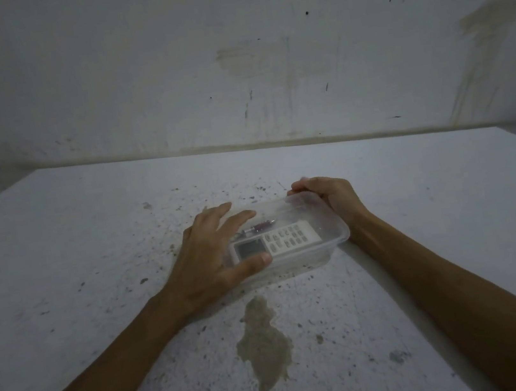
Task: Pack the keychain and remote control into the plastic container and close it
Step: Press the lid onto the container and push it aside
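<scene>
Container (328,218) (remote control (290,238) inside) under splayed left hand (208,263), corner in curled grip of right hand (330,198)

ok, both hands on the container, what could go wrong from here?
1. The right hand grips only the far corner of the plastic container, and the left hand presses one end; the near right corner may not seal.
2. The keychain lies behind the remote control, close to the far wall; it could catch under the rim.

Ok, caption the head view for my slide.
Left hand spread over the clear container holding remote and keychain; right hand grips its far corner.
</scene>
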